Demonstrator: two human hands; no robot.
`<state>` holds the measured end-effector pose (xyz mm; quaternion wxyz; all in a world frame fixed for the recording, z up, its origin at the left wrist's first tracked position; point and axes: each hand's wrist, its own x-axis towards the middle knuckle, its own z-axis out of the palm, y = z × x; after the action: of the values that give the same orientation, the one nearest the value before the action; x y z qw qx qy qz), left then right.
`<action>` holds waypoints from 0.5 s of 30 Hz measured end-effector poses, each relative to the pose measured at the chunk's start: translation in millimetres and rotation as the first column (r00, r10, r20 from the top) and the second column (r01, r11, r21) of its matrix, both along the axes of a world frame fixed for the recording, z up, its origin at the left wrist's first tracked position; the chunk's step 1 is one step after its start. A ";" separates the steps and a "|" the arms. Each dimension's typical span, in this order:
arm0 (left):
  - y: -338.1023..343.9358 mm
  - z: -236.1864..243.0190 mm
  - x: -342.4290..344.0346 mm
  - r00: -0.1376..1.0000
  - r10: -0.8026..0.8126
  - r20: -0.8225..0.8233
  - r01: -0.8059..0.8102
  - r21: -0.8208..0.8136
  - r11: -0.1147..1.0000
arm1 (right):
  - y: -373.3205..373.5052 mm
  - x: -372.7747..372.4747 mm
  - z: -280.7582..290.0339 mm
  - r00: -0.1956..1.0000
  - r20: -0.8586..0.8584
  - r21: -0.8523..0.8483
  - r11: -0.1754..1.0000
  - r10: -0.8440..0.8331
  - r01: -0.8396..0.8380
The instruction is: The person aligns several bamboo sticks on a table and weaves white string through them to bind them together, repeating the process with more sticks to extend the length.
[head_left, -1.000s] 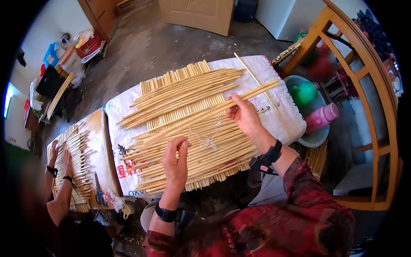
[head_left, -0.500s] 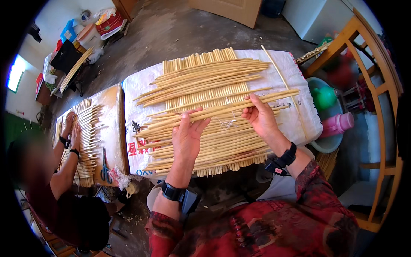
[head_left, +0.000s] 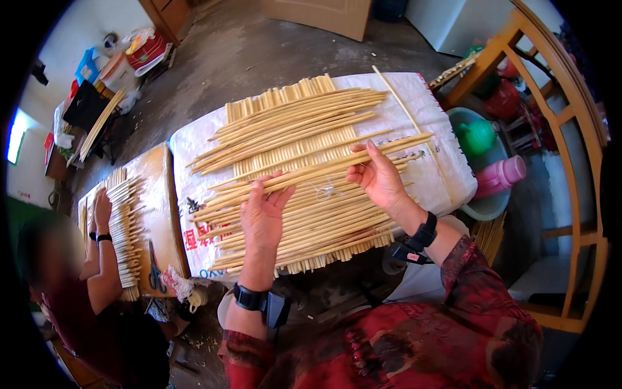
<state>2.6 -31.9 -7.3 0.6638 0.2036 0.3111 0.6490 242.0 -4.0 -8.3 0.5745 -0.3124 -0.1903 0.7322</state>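
Note:
Both my hands hold a few thin straw-coloured sticks slantwise above the work. My left hand has its thumb and fingers round them left of the middle; my right hand pinches them farther right. Beneath lies a mat of short sticks set side by side, its far end and near end showing. Long loose sticks lie across its far part, and more long sticks cover the near part. Some white thread rests between my hands.
A white sack cloth covers the table. One long stick lies on its right. At left, a co-worker's hands are over another stick mat, near dark scissors. At right are a basin, a pink container and a wooden frame.
The view has shifted, so the table appears slightly farther left. My hands keep their hold on the sticks, little changed. The co-worker's hands have drawn together and lifted somewhat.

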 end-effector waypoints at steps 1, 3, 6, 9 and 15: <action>1.1 0.0 -0.9 1.000 -0.005 0.015 0.005 0.001 1.000 | 1.8 3.8 -1.4 0.999 0.026 0.000 1.000 -0.028 0.028; 2.6 1.5 -0.4 0.999 -0.014 0.031 0.014 -0.004 1.000 | 2.5 6.8 -4.8 0.998 0.002 0.003 0.998 -0.059 0.059; 1.8 -1.5 -2.1 1.000 0.004 0.007 -0.004 0.010 1.000 | 3.9 10.5 -2.6 0.994 -0.020 0.005 0.995 -0.104 0.104; 2.1 -3.5 -14.5 1.000 0.018 0.009 -0.018 0.022 1.000 | 8.9 14.6 3.1 0.983 -0.028 0.054 0.982 -0.181 0.183; 4.2 -2.1 -14.9 1.000 -0.021 -0.005 0.021 0.018 1.000 | 10.8 25.3 0.2 0.973 0.096 -0.025 0.977 -0.210 0.213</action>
<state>-12.3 -27.7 -9.4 0.6680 0.2142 0.3047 0.6443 267.3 6.8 -8.0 0.6343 -0.3744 -0.1694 0.6548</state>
